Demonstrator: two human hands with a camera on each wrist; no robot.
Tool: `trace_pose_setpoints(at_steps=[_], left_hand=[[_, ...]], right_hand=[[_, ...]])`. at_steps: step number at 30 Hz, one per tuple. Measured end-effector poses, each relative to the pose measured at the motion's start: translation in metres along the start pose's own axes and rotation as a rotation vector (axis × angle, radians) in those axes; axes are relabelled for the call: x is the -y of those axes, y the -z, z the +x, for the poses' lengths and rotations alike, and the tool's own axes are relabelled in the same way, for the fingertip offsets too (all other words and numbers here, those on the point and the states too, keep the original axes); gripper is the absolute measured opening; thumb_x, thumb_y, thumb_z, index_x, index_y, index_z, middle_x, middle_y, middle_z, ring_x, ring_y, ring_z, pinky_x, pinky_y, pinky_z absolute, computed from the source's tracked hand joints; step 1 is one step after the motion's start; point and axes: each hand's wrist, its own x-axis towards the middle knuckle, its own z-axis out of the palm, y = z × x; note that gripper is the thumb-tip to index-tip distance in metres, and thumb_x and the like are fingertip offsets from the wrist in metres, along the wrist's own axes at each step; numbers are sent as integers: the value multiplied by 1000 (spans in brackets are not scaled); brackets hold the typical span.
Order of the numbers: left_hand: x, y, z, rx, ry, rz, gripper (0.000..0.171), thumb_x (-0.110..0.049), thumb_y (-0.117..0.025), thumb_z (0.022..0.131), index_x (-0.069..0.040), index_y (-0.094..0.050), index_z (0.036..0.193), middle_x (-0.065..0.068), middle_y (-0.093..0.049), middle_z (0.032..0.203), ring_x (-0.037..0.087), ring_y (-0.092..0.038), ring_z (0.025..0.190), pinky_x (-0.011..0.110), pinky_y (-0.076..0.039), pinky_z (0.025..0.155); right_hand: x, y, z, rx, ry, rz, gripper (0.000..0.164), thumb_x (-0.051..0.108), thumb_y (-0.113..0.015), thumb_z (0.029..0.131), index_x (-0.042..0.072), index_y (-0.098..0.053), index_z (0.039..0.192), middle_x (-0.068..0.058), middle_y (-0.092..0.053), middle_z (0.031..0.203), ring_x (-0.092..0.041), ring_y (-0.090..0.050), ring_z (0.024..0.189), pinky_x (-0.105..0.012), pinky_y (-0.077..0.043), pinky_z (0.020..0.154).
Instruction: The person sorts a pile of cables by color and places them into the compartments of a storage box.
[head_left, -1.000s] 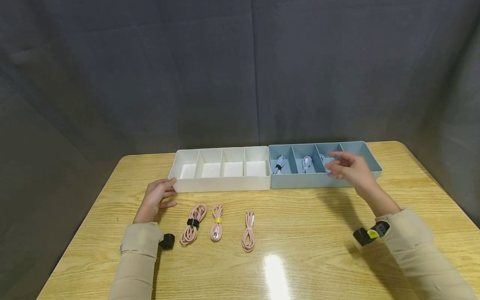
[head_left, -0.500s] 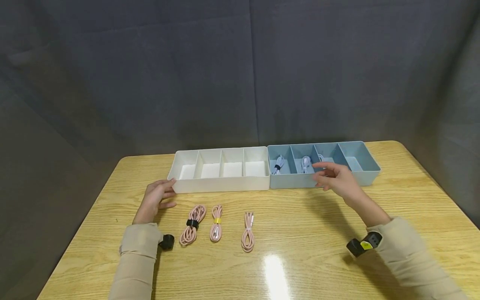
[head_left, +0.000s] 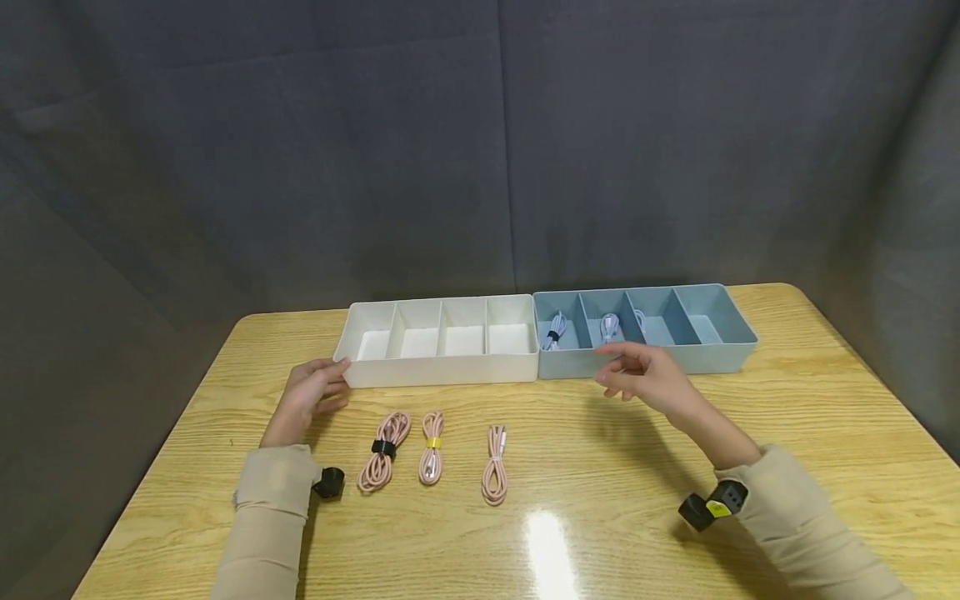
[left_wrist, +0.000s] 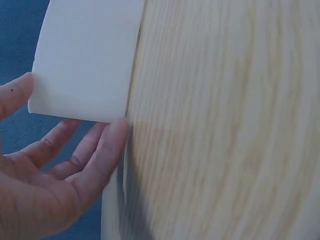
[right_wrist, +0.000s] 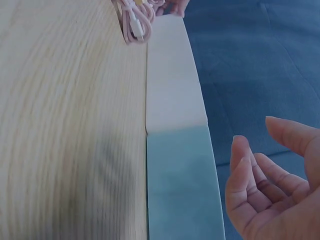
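My left hand [head_left: 306,398] touches the left end of a white four-compartment box [head_left: 438,372]; in the left wrist view the thumb is at the upper edge and the fingertips [left_wrist: 120,127] at the end wall. Butted against it on the right stands a light blue divided box [head_left: 720,358]. It holds a pale blue cable with a black strap [head_left: 556,325], another coiled cable [head_left: 610,325] and a third, partly hidden one [head_left: 640,318]. My right hand [head_left: 651,382] hovers in front of the blue box, fingers loosely bent, holding nothing.
On the wooden table [head_left: 600,517], in front of the white box, lie three bundled pink cables: one with a black strap [head_left: 384,448], one with a yellow tie [head_left: 431,425] and one at the right [head_left: 494,483]. A dark cloth [head_left: 510,150] hangs behind the boxes.
My right hand has moved left and toward me, from over the blue box's third compartment to in front of the box. My left hand has stayed at the white box.
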Motion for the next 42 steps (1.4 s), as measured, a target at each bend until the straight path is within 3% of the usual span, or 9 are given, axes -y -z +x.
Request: trace_pose_setpoints(at_steps=[5,12,16,20,27,30,37,42], left_hand=[[2,2,6,-3,-69,-18,68,-36,-63,85,4,-37,133,17,-49,112,12,-57,82,22,-53,73],[9,0,20,-55,-156,-54,57,-19,-64,87,-6,-38,136,13,-42,115,15,-54,89,19,-52,71],[5,0,17,-39,-196,-70,58,-16,-63,87,-7,-37,138,18,-41,121,15,-55,90,21,-53,72],[-2,-1,9,-11,-216,-67,62,-18,-64,86,-7,-35,139,21,-39,127,14,-56,90,23,-53,73],[-19,-5,-11,0,-203,-8,57,-18,-61,89,-2,-36,138,23,-37,131,17,-54,95,23,-52,77],[-21,-6,-13,1,-202,-22,57,-17,-62,88,-3,-37,137,24,-37,131,19,-55,95,25,-53,77],[-19,-6,-12,10,-207,-25,57,-18,-63,87,-4,-39,137,23,-39,130,13,-56,90,23,-52,76],[-28,-7,-18,14,-177,9,54,-12,-57,90,-1,-35,138,23,-37,131,11,-55,88,27,-51,81]], right_hand=[[0,-6,-1,42,17,10,42,5,-61,86,-10,-48,123,-18,-63,89,-19,-61,69,-30,-52,58],[3,-13,-2,57,12,42,43,5,-62,85,-11,-47,123,-17,-63,89,-20,-61,70,-32,-52,58],[3,-19,-2,84,4,52,44,6,-62,85,-10,-47,123,-17,-63,90,-19,-60,71,-32,-52,59],[4,-25,-3,110,-11,55,45,6,-63,84,-10,-47,124,-16,-63,90,-27,-60,74,-33,-51,60],[3,-37,-2,236,-44,57,48,10,-63,85,-11,-45,124,-13,-60,91,-34,-61,78,-33,-50,56],[1,-41,-2,282,-53,65,50,9,-63,85,-13,-43,125,-12,-61,90,-35,-61,76,-31,-50,53],[0,-52,1,304,-81,93,53,9,-65,84,-12,-42,126,-11,-62,87,-31,-62,73,-31,-51,54],[5,-63,5,311,-113,93,57,14,-68,82,-10,-43,127,-9,-60,83,-24,-62,68,-28,-49,52]])
